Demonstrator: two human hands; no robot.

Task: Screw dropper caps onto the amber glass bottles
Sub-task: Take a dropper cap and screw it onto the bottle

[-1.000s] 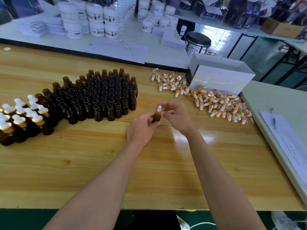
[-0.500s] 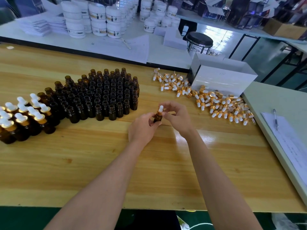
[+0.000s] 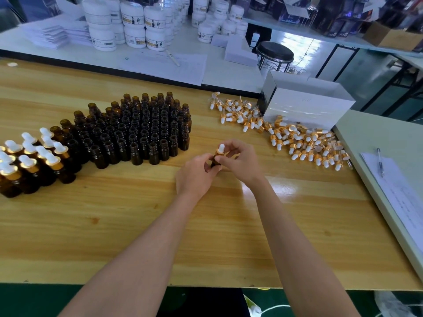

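Glossy varnished wood table [image 3: 137, 225]; dark amber glass bottles [image 3: 142, 131]; caps [image 3: 297, 143] with shiny gold metal collars, matt white bulbs.

bright, even indoor light from above. glossy bench [image 3: 119, 225] has a white glare patch mid-right and a fainter sheen near the white box [image 3: 306, 106]. amber bottles [image 3: 148, 133] cast short soft shadows. floor [image 3: 297, 42] at the back is blown out. fisheye bowing at edges. dark boxes [image 3: 338, 19] top right are smeared and soft.
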